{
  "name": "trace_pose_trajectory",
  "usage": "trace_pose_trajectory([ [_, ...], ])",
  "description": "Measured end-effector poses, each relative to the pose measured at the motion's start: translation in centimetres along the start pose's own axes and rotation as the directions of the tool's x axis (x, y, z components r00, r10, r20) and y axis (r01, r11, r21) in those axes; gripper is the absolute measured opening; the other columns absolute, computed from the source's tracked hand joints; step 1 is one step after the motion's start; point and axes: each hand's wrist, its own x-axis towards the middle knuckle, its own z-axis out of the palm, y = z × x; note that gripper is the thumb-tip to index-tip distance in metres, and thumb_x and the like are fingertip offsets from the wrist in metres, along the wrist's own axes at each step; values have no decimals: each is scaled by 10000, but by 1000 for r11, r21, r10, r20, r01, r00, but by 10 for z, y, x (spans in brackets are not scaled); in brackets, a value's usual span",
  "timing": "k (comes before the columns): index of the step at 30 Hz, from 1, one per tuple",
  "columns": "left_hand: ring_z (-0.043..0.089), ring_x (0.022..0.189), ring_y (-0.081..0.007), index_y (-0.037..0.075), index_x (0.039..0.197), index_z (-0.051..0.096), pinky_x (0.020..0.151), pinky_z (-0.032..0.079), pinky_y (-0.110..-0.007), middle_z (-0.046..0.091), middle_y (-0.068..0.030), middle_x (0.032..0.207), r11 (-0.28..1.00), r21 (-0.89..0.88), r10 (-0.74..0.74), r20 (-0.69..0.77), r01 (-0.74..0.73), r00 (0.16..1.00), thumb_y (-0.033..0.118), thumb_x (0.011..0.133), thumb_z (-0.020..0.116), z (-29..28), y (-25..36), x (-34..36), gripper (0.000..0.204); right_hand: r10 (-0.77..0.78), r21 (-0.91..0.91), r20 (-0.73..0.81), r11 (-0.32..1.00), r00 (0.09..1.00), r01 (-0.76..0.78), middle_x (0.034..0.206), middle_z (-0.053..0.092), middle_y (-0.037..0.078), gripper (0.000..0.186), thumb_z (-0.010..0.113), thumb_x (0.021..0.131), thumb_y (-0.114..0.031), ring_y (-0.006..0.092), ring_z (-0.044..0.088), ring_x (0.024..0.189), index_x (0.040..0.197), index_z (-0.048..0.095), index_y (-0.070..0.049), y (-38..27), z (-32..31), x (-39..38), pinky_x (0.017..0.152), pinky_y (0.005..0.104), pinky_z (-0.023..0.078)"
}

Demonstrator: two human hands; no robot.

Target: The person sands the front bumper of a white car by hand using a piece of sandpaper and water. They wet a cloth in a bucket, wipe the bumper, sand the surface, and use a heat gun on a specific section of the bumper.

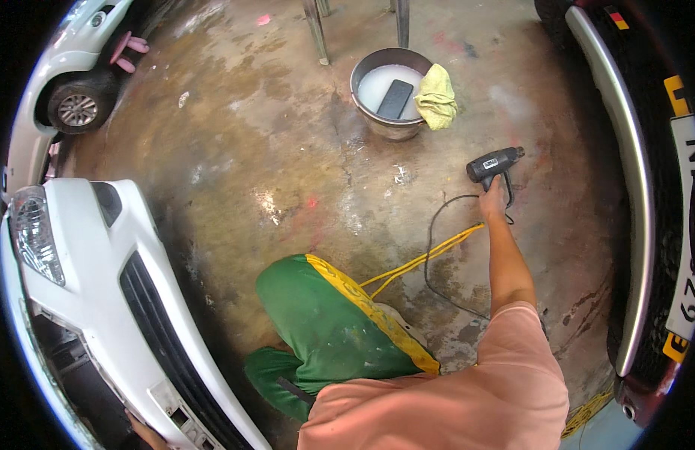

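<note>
My right hand (494,199) is closed around the handle of a black heat gun (491,164), held out over the floor with its nozzle to the right. A dark cord (430,247) loops back from the gun toward me. At the lower left, my left hand (143,430) shows only in part, at the edge of a white car bumper (100,262); its fingers are mostly hidden. Beyond the heat gun stands a dark bucket (396,131) of cloudy liquid. A dark flat rectangular thing (395,99) leans in it, and a yellow-green cloth (436,97) hangs over its rim.
A dark red vehicle's silver-edged bumper (618,150) lines the right side. At the far left stands a white vehicle (62,75) near a pink stool (126,51). Stool or chair legs (316,30) rise behind the bucket. A yellow cord (422,259) lies by my green-trousered leg (332,322).
</note>
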Motion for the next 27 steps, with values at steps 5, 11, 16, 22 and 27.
trace_pose_trajectory([
  [5,582,1173,-236,-5,1424,476,1041,426,-337,575,-129,1351,998,62,-2,101,-5,995,371,1062,360,12,-9,20,534,-13,24,-92,1000,996,16,1331,494,299,835,643,889,-229,448,536,1196,1559,176,-52,23,26,19,1019,498,426],
  [11,606,1142,-231,-23,1385,513,1000,468,-337,609,-128,1300,997,-75,8,241,10,970,389,1053,373,24,-16,21,548,-57,30,-295,997,954,69,1460,374,286,815,718,845,-208,453,393,1325,1504,296,17,17,20,9,1101,483,353],
  [16,624,1129,-241,-8,1354,557,1000,473,-336,636,-125,1260,996,49,65,120,-71,991,437,1025,411,-20,-17,0,572,-451,142,-602,752,659,644,1464,394,247,507,620,895,-125,392,423,1324,1356,487,37,-149,-66,-45,1113,457,353],
  [22,600,1107,-251,-70,1300,583,1011,432,-335,623,-157,1267,998,13,59,37,-60,998,482,1001,491,11,-14,4,635,-644,-365,155,668,750,649,1131,682,217,242,575,873,-85,369,646,1083,1047,741,-59,-329,-87,1,949,448,505],
  [27,579,1158,-263,-94,1297,573,1043,397,-329,610,-171,1291,985,162,77,-109,-59,991,523,985,501,5,-1,-13,695,-511,-413,391,646,766,642,1274,640,178,337,518,927,-204,311,592,1230,1172,703,-64,-348,-25,58,1039,476,446],
])
